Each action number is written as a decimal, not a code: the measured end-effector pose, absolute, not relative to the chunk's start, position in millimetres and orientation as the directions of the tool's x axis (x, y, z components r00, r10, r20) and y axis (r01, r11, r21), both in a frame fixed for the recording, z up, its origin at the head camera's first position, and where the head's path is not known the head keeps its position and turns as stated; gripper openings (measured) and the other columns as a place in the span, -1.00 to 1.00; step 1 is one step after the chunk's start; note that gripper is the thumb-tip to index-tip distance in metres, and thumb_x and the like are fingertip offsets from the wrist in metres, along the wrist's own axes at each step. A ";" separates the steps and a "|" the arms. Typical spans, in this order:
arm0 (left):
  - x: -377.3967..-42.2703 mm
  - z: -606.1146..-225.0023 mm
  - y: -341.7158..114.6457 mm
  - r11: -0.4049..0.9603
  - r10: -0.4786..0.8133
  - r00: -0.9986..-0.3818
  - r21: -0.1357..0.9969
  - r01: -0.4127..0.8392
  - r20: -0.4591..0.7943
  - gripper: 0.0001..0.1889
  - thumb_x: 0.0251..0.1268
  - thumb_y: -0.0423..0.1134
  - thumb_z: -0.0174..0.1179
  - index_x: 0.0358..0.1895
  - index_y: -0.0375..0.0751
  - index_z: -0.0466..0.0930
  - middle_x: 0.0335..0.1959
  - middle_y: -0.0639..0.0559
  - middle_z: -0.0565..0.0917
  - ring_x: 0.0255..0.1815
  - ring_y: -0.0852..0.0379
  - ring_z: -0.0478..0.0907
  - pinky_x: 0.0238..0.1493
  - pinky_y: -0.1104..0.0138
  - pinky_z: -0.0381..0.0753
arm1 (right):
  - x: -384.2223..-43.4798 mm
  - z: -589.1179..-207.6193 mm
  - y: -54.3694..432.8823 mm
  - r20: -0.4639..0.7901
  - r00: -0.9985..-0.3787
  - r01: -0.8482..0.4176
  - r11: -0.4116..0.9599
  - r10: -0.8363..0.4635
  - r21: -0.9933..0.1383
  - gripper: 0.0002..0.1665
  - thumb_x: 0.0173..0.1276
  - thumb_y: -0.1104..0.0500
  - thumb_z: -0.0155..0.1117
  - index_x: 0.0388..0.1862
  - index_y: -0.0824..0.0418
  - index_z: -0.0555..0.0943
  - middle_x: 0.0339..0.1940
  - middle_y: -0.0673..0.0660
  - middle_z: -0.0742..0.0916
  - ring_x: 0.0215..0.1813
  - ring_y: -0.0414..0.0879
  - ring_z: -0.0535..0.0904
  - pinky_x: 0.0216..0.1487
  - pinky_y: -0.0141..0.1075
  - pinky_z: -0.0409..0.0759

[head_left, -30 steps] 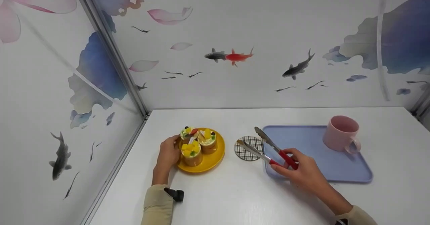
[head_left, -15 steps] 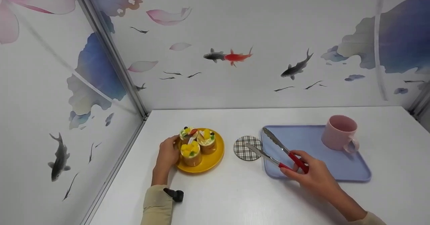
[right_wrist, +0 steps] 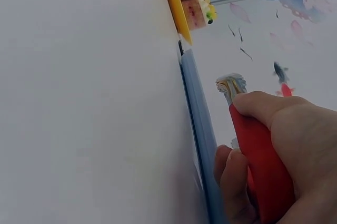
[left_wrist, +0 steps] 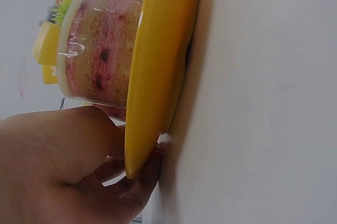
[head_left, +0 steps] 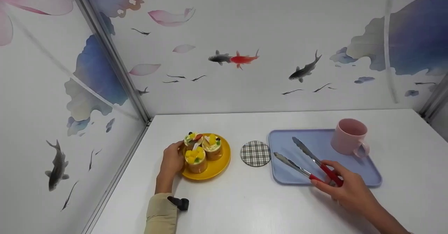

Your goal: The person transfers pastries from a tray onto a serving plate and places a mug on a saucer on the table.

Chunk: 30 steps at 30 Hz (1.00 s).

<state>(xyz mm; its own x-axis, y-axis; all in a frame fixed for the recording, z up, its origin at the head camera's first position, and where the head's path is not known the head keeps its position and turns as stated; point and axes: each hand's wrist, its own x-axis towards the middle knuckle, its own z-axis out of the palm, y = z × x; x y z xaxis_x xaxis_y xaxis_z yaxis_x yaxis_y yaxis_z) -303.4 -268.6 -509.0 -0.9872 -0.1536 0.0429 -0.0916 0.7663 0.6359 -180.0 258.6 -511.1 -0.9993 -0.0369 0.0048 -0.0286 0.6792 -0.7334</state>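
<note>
My left hand (head_left: pixel 172 160) pinches the left rim of a yellow plate (head_left: pixel 222 164), thumb above and fingers curled under the edge in the left wrist view. Three small dessert cups (head_left: pixel 196 160) with layered cake and yellow fruit on top stand on the plate. My right hand (head_left: pixel 350 190) holds metal tongs (head_left: pixel 304 157) by their red handles (right_wrist: pixel 260 166), with the thumb on one handle. The tongs' arms are spread apart with nothing between them. They slant over the front part of a blue tray (head_left: pixel 290 136), tips pointing back and left.
A pink mug (head_left: pixel 346 139) stands at the tray's back right. Between the plate and the tray lies a round plaid coaster (head_left: pixel 255 153), close to the tray's left edge. White panels printed with fish and petals (head_left: pixel 224 87) border the white table (head_left: pixel 238 206) at the back and left.
My right hand has moved right with the tongs, whose tips shift from above the coaster to over the tray. My left hand stays at the plate. The view turns slightly right.
</note>
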 end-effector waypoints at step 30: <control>-304.8 -509.0 -268.3 0.757 -0.159 -0.987 0.644 -0.107 0.023 -0.50 0.65 -0.49 0.05 0.57 -0.34 0.44 0.50 -0.30 0.57 0.60 -0.27 0.45 0.66 -0.11 0.41 | -162.5 -511.1 294.7 -0.190 -0.982 0.133 0.769 0.016 -0.625 0.30 0.09 -0.52 0.60 0.58 0.20 0.38 0.14 0.28 0.70 0.03 0.04 0.59 -0.07 -0.16 0.89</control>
<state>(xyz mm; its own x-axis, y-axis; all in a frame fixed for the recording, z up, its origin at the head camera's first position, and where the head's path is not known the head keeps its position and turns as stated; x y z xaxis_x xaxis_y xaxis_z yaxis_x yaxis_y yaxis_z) -304.8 -268.3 -509.0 -0.9871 -0.1587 0.0226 -0.1070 0.7573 0.6443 -162.5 294.7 -511.1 -0.9817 0.0162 -0.1896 0.1334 0.7691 -0.6251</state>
